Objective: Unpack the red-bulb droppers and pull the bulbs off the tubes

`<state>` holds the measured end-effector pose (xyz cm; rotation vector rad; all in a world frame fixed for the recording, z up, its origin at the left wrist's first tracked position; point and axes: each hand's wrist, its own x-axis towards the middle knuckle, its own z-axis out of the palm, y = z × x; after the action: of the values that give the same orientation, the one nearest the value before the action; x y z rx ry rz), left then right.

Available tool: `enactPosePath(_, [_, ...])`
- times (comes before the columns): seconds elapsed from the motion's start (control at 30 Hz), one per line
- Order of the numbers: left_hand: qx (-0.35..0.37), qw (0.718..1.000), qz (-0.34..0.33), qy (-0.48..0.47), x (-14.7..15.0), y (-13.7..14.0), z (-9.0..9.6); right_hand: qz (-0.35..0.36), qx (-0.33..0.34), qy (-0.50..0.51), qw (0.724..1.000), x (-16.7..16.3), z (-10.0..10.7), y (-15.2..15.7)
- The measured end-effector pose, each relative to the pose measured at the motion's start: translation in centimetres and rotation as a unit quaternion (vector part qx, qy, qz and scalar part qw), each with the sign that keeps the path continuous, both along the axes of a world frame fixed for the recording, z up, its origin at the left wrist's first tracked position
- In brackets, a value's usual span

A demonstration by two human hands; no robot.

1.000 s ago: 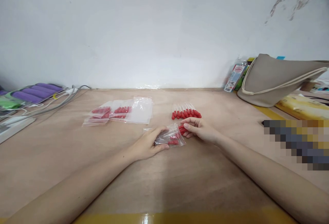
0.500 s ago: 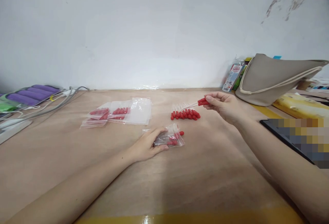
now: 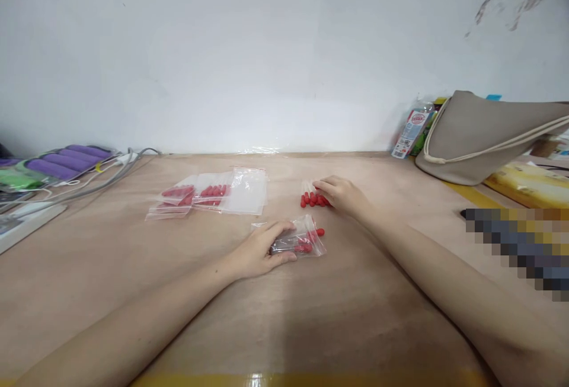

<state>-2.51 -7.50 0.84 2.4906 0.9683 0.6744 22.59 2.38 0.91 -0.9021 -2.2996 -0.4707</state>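
Note:
My left hand (image 3: 262, 250) rests on the table, its thumb and fingers closed around a clear zip bag (image 3: 316, 243). Inside are several thin-shafted tools with red handles (image 3: 303, 248); one red end pokes out at the bag's mouth. My right hand (image 3: 342, 194) is at a row of loose red-handled tools (image 3: 306, 199), fingers curled over its right end. The hand covers that end, and its thumb is hidden. The row's pale, thin shafts point toward the wall.
Filled zip bags (image 3: 178, 197) lie left of centre, beside flat whitish bags (image 3: 249, 191). Cables (image 3: 111, 170), a power strip (image 3: 33, 227) and a purple padded item (image 3: 66, 162) are at far left. A grey drawstring pouch (image 3: 484, 138) and a bottle (image 3: 413, 132) stand at right.
My right hand has moved left and down onto the loose row, from above and right of it, where it held red-handled tools raised. My left hand still grips the bag. The view has shifted slightly.

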Motion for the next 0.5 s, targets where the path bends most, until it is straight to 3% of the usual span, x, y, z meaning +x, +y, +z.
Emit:
enactPosePath(0.23, [-0.007,1.0,0.0,0.006,-0.1,0.1,-0.1,-0.036,0.009,-0.025,0.999,0.4,0.9,-1.5])
enactPosePath(0.5, [-0.023,1.0,0.003,0.015,0.0,0.0,0.1,0.038,-0.121,0.149,0.981,0.0,0.1,-6.1])
